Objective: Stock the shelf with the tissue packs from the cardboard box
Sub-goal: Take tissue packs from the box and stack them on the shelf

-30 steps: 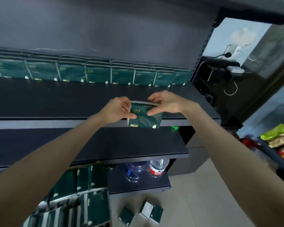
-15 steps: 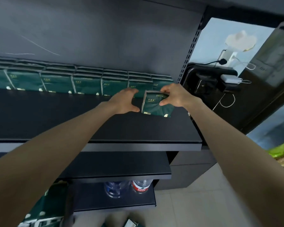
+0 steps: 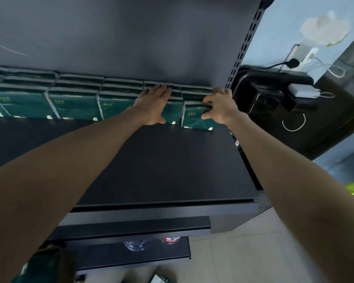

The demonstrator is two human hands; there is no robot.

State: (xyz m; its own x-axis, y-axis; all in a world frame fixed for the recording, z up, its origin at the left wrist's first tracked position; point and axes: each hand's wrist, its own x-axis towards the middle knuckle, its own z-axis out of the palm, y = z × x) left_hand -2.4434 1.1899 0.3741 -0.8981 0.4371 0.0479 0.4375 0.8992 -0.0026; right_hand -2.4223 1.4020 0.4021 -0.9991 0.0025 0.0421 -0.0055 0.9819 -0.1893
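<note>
A dark green tissue pack [image 3: 194, 119] stands upright at the right end of the row on the black shelf [image 3: 161, 166]. My right hand [image 3: 219, 105] grips its top right corner, thumb on the front face. My left hand [image 3: 154, 103] lies flat with straight fingers against the neighbouring pack [image 3: 173, 112] in the row. A row of green tissue packs [image 3: 74, 103], several deep, runs along the shelf's back wall to the left. The cardboard box [image 3: 43, 266] with green packs shows at the bottom left, partly hidden by my left arm.
A perforated shelf upright [image 3: 243, 43] bounds the shelf on the right. Beyond it stands a black device [image 3: 274, 92] with cables and a white plug. Lower shelves hold water bottles [image 3: 151, 242]. A loose pack [image 3: 157, 278] lies on the tiled floor.
Both hands carried the pack from the shelf's front edge to the back. It now stands at the right end of the row, and my left hand moved onto the neighbouring pack.
</note>
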